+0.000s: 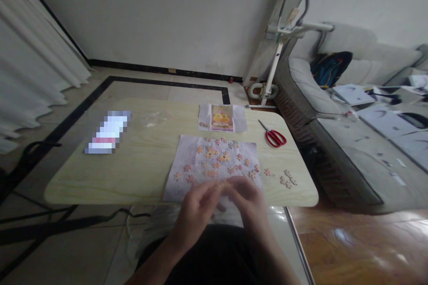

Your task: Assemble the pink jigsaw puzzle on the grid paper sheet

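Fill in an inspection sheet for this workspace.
Surface: pale wood-look table, rounded corners.
Job's things: small puzzle pieces, mostly on a paper sheet, a few on the table to its right; a printed picture lies beyond the sheet.
Clutter: red-handled scissors, clear plastic, a pixelated bright object.
Hands: left hand and right hand meet at the sheet's near edge; whether they grip a piece cannot be told.
Cables: dark cord-like strip at lower left, identity unclear.
Surroundings: white curtain, grey sofa.
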{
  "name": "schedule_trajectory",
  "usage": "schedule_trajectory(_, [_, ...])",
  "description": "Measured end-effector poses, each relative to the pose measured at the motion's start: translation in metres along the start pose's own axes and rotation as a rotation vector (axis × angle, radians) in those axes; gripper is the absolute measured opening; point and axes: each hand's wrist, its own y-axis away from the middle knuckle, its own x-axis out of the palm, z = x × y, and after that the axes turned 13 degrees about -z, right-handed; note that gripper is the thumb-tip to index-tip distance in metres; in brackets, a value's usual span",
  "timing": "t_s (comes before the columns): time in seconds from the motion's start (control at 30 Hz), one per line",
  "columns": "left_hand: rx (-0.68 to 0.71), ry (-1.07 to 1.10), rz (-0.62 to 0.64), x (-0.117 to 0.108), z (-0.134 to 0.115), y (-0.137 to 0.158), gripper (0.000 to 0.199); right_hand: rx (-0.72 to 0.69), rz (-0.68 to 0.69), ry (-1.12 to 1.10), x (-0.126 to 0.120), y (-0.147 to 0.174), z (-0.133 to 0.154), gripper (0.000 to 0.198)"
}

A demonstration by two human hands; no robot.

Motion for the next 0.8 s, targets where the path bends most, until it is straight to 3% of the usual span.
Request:
schedule_trajectory(0.2, [-0.015,0.046,0.000,-0.0016,-0.0020,0.0044,0.046,0.002,-0.017,-0.023,-0.0008,0.0012,0.0011,0.018])
schedule_trajectory(0.4, [-0.003,0.068,-0.051,-0.0003,-0.0029,0.0063,0.033,0.000,-0.013,0.031,-0.0019,0.0038,0.0034,0.021])
schedule_trajectory(0.8, [-0.009,0.085,-0.081,-0.0007,-0.0067,0.0078,0.037,0.010,0.073,0.058,-0.0082,0.0088,0.0065,0.028])
